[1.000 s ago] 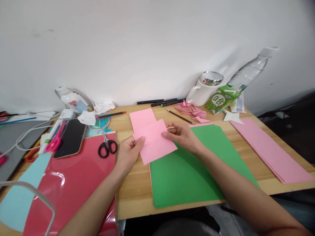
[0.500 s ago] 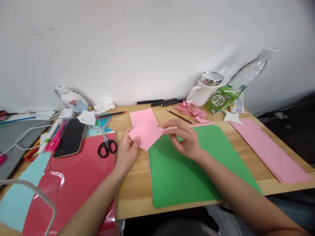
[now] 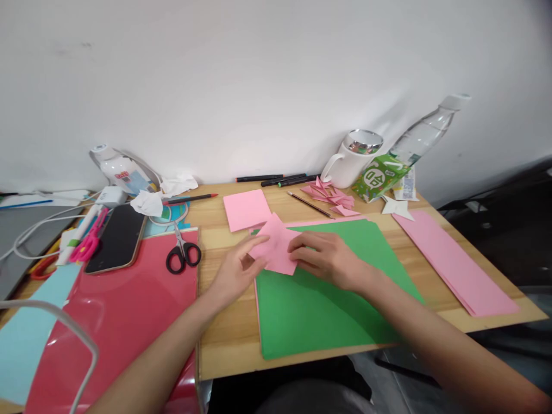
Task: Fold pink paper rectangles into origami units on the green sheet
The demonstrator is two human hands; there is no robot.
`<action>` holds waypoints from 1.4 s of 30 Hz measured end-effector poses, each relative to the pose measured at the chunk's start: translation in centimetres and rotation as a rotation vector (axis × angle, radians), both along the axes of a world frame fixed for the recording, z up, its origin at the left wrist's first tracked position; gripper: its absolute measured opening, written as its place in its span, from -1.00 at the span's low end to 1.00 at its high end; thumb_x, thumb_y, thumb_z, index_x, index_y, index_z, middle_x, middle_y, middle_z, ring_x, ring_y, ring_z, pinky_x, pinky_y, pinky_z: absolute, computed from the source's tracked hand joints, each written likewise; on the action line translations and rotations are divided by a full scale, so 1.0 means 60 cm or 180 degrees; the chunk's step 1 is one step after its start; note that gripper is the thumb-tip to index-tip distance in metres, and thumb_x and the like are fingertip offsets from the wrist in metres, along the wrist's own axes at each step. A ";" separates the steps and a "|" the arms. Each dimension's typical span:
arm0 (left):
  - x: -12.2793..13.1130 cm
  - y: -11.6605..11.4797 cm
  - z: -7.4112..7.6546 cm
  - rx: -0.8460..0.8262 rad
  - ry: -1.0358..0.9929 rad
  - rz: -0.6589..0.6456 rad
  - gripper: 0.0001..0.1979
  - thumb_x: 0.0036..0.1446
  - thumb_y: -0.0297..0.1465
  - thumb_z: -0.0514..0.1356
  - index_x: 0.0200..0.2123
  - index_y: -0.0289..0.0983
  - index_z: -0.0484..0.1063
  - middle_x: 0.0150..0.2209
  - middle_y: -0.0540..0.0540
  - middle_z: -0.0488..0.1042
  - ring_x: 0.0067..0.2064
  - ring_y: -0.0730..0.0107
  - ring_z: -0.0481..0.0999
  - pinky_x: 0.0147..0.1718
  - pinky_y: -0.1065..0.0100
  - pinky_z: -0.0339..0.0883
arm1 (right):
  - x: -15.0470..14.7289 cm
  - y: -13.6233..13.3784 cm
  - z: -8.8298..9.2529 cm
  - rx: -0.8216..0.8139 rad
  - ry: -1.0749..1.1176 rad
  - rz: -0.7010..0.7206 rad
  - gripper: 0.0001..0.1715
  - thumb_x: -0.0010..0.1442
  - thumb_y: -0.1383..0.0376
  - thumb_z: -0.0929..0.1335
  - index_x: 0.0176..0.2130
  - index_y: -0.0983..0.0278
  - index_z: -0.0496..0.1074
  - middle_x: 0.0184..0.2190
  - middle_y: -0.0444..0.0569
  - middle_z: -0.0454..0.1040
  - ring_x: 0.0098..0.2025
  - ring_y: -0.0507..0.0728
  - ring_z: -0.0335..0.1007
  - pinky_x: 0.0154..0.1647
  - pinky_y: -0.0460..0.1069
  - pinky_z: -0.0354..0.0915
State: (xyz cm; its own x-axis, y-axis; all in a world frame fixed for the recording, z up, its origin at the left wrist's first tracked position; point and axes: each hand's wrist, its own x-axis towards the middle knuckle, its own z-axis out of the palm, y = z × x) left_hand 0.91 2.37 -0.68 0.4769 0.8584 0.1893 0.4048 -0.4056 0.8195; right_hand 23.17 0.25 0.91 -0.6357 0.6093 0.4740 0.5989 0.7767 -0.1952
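A small pink sheet of paper [image 3: 276,244] is held between my two hands, above the upper left part of a green sheet [image 3: 332,310]. My left hand [image 3: 239,261] is closed on its left edge, with the thumb below and fingers above. At its right side my right hand [image 3: 323,256] pinches the paper, fingertips pressed together. Behind them a stack of pink paper squares [image 3: 246,210] lies on the wooden table [image 3: 228,345]. Folded pink paper pieces [image 3: 330,194] are heaped farther right, beside a pencil [image 3: 310,204].
Black-handled scissors [image 3: 183,253] and a phone [image 3: 117,238] lie on a red folder [image 3: 129,310] at left. Several markers [image 3: 259,178] line the wall. A white mug [image 3: 353,158], green carton [image 3: 379,177] and leaning bottle [image 3: 426,135] stand at back right. Pink strips [image 3: 457,264] lie at right.
The pink sheet has moved right, off the stack of squares and over the green sheet, and is turned. My left hand has moved right with it. The whole view has shifted slightly.
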 end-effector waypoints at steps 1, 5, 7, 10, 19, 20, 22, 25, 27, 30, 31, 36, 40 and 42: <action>0.000 -0.001 -0.008 0.0251 0.0082 -0.0171 -0.68 0.16 -0.35 0.15 0.00 -0.27 0.41 0.00 -0.19 0.47 -0.08 0.23 0.50 -0.17 0.26 0.43 | 0.007 -0.005 -0.003 -0.0090 -0.0011 0.0004 -0.81 0.27 0.40 0.23 -0.34 0.28 0.39 -0.30 0.00 0.50 -0.36 0.03 0.38 -0.37 -0.07 0.26; -0.001 -0.005 -0.038 0.0909 0.0597 -0.0682 -0.57 0.18 -0.38 0.14 0.12 -0.35 0.27 0.10 -0.31 0.37 0.12 0.15 0.37 0.05 0.10 0.31 | 0.020 -0.021 -0.020 -0.0636 -0.0084 0.0166 -0.86 0.25 0.38 0.25 -0.30 0.29 0.40 -0.28 0.04 0.50 -0.29 0.06 0.41 -0.29 -0.05 0.32; -0.002 -0.005 -0.046 0.0997 0.0771 -0.0659 -0.55 0.18 -0.37 0.16 0.13 -0.33 0.25 0.10 -0.32 0.35 0.12 0.13 0.37 0.04 0.08 0.33 | 0.016 -0.027 -0.027 -0.0808 -0.0041 0.0227 -0.89 0.24 0.37 0.28 -0.29 0.30 0.41 -0.27 0.05 0.50 -0.25 0.09 0.41 -0.24 -0.03 0.33; -0.004 -0.001 -0.049 0.1136 0.0843 -0.0598 -0.56 0.16 -0.34 0.18 0.10 -0.31 0.27 0.07 -0.31 0.36 0.12 0.10 0.35 0.02 0.04 0.33 | 0.005 -0.036 -0.034 -0.0797 -0.0011 0.0282 -0.90 0.22 0.33 0.30 -0.27 0.30 0.41 -0.25 0.06 0.49 -0.21 0.11 0.39 -0.19 0.00 0.33; 0.005 -0.004 -0.028 0.1304 0.0843 -0.0565 -0.74 0.18 -0.38 0.15 -0.06 -0.33 0.34 0.21 -0.37 0.11 0.23 0.02 0.16 0.08 -0.02 0.28 | -0.008 -0.033 -0.032 -0.1445 0.0528 0.0090 -0.87 0.23 0.38 0.29 -0.32 0.29 0.43 -0.27 0.03 0.48 -0.26 0.06 0.40 -0.24 -0.06 0.32; 0.006 -0.006 -0.023 0.1346 0.0886 -0.0549 -0.79 0.19 -0.39 0.14 -0.11 -0.33 0.37 0.22 -0.36 0.09 0.24 0.01 0.14 0.08 -0.03 0.27 | -0.008 -0.027 -0.029 -0.1677 0.0641 -0.0022 -0.88 0.22 0.39 0.29 -0.34 0.30 0.43 -0.26 0.03 0.47 -0.27 0.06 0.40 -0.23 -0.06 0.32; 0.008 -0.010 -0.014 0.1528 0.0862 -0.0457 -0.87 0.21 -0.42 0.10 -0.20 -0.34 0.39 0.11 -0.33 0.24 0.14 0.08 0.28 -0.01 0.05 0.37 | -0.010 -0.015 -0.025 -0.2045 0.0735 -0.0285 -0.88 0.18 0.40 0.31 -0.40 0.31 0.42 -0.26 0.02 0.45 -0.34 0.03 0.38 -0.29 -0.08 0.30; 0.008 -0.019 -0.001 0.1919 0.0932 -0.0555 -0.86 0.25 -0.49 0.05 -0.28 -0.35 0.40 -0.25 -0.20 0.45 -0.16 0.25 0.42 -0.20 0.18 0.44 | -0.015 -0.001 -0.021 -0.2382 0.0666 -0.0563 -0.90 0.10 0.43 0.36 -0.47 0.33 0.41 -0.32 -0.03 0.41 -0.47 -0.02 0.27 -0.44 -0.11 0.23; 0.008 -0.027 0.007 0.2293 0.1028 -0.0539 -0.84 0.24 -0.51 0.04 -0.28 -0.37 0.41 -0.28 -0.21 0.47 -0.16 0.20 0.41 -0.18 0.11 0.41 | -0.016 0.005 -0.019 -0.2471 0.0591 -0.0615 -0.90 0.04 0.45 0.38 -0.49 0.34 0.40 -0.36 -0.06 0.37 -0.49 -0.04 0.22 -0.48 -0.12 0.18; 0.014 -0.040 0.017 0.2565 0.0821 -0.0690 -0.87 0.21 -0.55 0.07 -0.29 -0.43 0.42 -0.34 -0.22 0.49 -0.19 0.22 0.44 -0.22 0.17 0.40 | -0.016 0.010 -0.020 -0.2495 0.0577 -0.0580 -0.89 0.02 0.46 0.38 -0.51 0.34 0.39 -0.39 -0.09 0.34 -0.48 -0.05 0.20 -0.49 -0.13 0.14; 0.016 -0.045 0.018 0.2647 0.0759 -0.0743 -0.88 0.20 -0.54 0.10 -0.34 -0.42 0.42 -0.39 -0.19 0.49 -0.24 0.25 0.45 -0.26 0.21 0.40 | -0.015 0.012 -0.021 -0.2503 0.0603 -0.0558 -0.89 0.02 0.46 0.38 -0.51 0.34 0.39 -0.40 -0.09 0.34 -0.49 -0.05 0.20 -0.50 -0.14 0.14; 0.023 -0.056 0.012 0.2752 0.1470 -0.0871 -0.82 0.21 -0.48 0.12 -0.40 -0.39 0.46 -0.44 -0.15 0.51 -0.33 0.28 0.50 -0.36 0.26 0.41 | -0.011 0.017 -0.033 -0.2655 0.0992 -0.0571 -0.90 -0.01 0.46 0.39 -0.53 0.34 0.42 -0.39 -0.09 0.36 -0.52 -0.07 0.21 -0.55 -0.15 0.13; 0.020 -0.060 0.012 0.2894 0.1633 -0.0850 -0.84 0.19 -0.47 0.15 -0.39 -0.40 0.47 -0.36 -0.19 0.56 -0.35 0.25 0.54 -0.40 0.26 0.42 | -0.010 0.019 -0.044 -0.2711 0.1275 -0.0625 -0.88 -0.02 0.46 0.40 -0.55 0.34 0.41 -0.37 -0.08 0.38 -0.53 -0.08 0.22 -0.57 -0.15 0.15; 0.020 -0.064 0.013 0.2938 0.1643 -0.0825 -0.84 0.19 -0.46 0.15 -0.39 -0.42 0.48 -0.34 -0.23 0.58 -0.35 0.21 0.56 -0.42 0.26 0.43 | -0.011 0.018 -0.047 -0.2745 0.1314 -0.0647 -0.89 -0.02 0.46 0.40 -0.54 0.34 0.41 -0.37 -0.08 0.39 -0.54 -0.08 0.21 -0.56 -0.15 0.16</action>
